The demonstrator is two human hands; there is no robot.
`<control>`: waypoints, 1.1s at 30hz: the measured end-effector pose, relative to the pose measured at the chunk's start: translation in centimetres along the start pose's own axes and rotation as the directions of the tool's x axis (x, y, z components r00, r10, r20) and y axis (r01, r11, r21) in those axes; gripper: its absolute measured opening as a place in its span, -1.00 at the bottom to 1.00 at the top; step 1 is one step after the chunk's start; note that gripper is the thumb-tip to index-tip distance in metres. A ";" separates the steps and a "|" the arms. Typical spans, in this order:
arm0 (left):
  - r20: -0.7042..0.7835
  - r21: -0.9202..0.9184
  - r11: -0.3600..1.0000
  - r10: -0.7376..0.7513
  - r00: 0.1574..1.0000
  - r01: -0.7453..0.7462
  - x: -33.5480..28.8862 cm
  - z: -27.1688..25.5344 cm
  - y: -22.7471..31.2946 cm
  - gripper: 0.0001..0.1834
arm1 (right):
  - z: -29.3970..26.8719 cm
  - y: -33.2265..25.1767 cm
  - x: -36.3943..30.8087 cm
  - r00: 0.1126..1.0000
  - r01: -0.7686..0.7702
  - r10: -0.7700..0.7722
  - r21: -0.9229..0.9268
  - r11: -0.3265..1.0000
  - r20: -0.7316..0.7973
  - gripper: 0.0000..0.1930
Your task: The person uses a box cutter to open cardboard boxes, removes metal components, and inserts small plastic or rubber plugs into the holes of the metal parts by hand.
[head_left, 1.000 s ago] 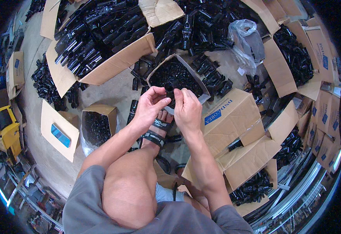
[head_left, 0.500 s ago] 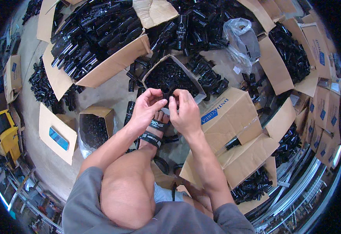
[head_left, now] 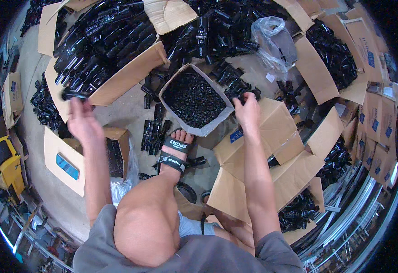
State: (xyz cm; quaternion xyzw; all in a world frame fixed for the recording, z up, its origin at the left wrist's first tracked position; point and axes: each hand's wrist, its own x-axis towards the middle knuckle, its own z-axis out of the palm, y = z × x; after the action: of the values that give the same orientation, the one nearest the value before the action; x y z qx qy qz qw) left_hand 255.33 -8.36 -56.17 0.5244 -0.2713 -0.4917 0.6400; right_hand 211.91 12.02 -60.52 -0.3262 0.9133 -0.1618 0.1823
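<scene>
My left hand [head_left: 84, 123], smeared by motion, is raised at the left beside the large box of black tubes [head_left: 108, 36]. At its fingertips is a blurred black part [head_left: 74, 94], short and tube-like. My right hand [head_left: 248, 111] reaches out right of centre, its fingers closed on a glossy black part [head_left: 250, 94] at the near edge of a black pile [head_left: 230, 78]. Between the hands stands an open carton [head_left: 228, 110] of small black pieces [head_left: 194, 98]. Which kind of fitting these parts are I cannot tell.
A cardboard box [head_left: 272, 132] with raised flaps stands below my right forearm. At the left a phone [head_left: 67, 166] lies on a carton flap. My sandalled foot [head_left: 174, 152] is on the floor beside loose black tubes [head_left: 153, 136]. A clear plastic bag [head_left: 272, 45] sits far right.
My hands have parted from above the carton of small pieces. The left swung out to the left, the right to the black pile on the right. The view shifted slightly.
</scene>
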 end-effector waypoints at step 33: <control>0.627 0.672 0.615 -0.769 0.126 0.411 -18.5 12.4 -5.8 -0.77 | -5.1 -6.0 -9.4 0.924 -0.328 -0.007 0.803 0.498 0.382 -0.67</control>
State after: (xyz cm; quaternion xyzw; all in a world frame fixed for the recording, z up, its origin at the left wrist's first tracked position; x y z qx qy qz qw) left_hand 235.79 3.69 -54.71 0.3445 -0.4054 -0.8459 0.0374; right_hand 219.68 14.68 -51.44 -0.1283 0.6954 -0.5137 0.4858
